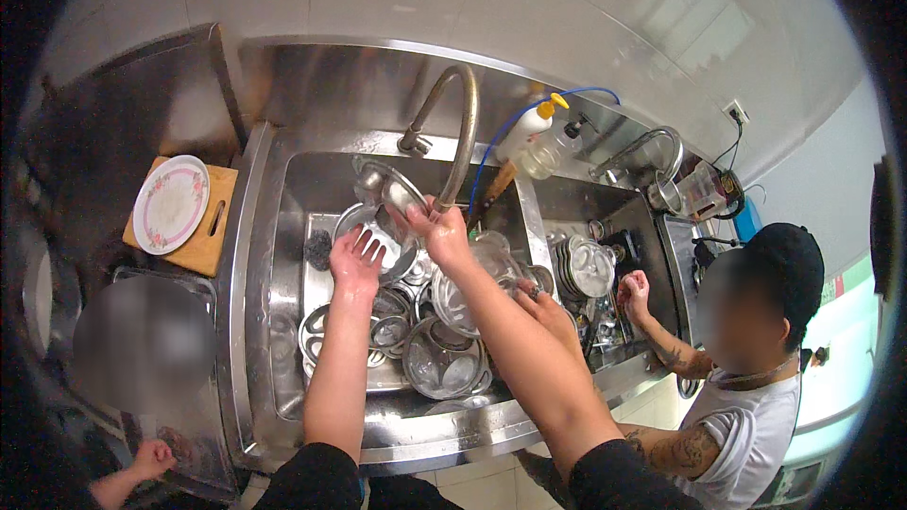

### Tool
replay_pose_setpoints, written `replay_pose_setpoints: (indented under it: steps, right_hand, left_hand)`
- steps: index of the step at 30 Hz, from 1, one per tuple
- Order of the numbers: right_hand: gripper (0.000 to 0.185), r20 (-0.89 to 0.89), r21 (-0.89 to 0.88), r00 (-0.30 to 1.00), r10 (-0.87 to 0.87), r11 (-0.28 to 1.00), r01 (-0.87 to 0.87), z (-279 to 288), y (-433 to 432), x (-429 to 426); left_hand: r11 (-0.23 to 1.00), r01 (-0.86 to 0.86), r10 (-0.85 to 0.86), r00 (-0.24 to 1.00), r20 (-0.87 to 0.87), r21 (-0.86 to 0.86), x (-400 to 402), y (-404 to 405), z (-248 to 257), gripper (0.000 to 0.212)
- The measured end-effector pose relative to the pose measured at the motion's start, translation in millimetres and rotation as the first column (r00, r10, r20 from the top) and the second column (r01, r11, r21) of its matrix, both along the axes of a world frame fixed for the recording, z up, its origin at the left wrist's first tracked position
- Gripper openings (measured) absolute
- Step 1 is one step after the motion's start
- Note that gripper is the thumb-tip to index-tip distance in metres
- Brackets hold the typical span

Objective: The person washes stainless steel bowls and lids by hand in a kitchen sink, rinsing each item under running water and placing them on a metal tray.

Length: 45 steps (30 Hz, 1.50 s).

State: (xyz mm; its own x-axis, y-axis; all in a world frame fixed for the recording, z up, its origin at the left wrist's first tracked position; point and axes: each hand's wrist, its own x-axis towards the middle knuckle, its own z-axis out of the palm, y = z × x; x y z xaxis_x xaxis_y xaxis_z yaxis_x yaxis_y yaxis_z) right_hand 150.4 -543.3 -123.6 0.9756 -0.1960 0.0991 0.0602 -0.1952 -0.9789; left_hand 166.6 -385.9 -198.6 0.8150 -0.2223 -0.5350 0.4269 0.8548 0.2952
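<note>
Under the spout of the gooseneck tap (464, 134), my right hand (443, 234) grips the rim of a shiny metal bowl (397, 191), held tilted above the sink. My left hand (356, 262) is empty, palm up and fingers apart, just below and left of that bowl. Beneath both hands the stainless steel sink (283, 340) is filled with metal dishes. Among them are a large round pot (443, 361), a divided metal tray (312, 333) and a small round bowl (390, 331). A dark scouring pad (319, 250) lies left of my left hand. My forearms hide part of the pile.
At right, a co-worker (751, 368) reaches one hand (545, 308) into my sink. Stacked metal plates (592, 265) fill the second basin. Pump bottles (528, 127) stand behind the divider. Left are a flowered plate (171, 205) on a wooden board (220, 227) and another person's hand (152, 459).
</note>
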Motion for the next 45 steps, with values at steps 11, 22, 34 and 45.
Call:
replay_pose_setpoints:
  steps: [11, 22, 34, 45]
  right_hand:
    - [0.029, -0.318, 0.223, 0.823, -0.471, 0.807, 0.548, 16, 32, 42]
    - [0.043, -0.388, 0.287, 0.667, -0.636, 0.605, 0.743, -49, 13, 1]
    - [0.049, 0.286, -0.364, 0.787, -0.546, 0.698, 0.616, 28, 12, -27]
    - [0.035, 0.357, -0.895, 0.901, 0.246, 0.366, 0.254, 38, 24, -76]
  left_hand:
    - [0.999, -0.026, 0.031, 0.989, -0.145, 0.034, -6, 2, 16, 0.051]
    - [0.969, -0.078, 0.07, 0.997, -0.041, -0.236, -14, -4, 26, 0.045]
    - [0.977, 0.197, -0.196, 0.98, -0.021, 0.085, -16, -15, 5, 0.035]
    - [0.995, 0.029, -0.032, 0.999, -0.038, -0.091, -14, -11, 1, 0.045]
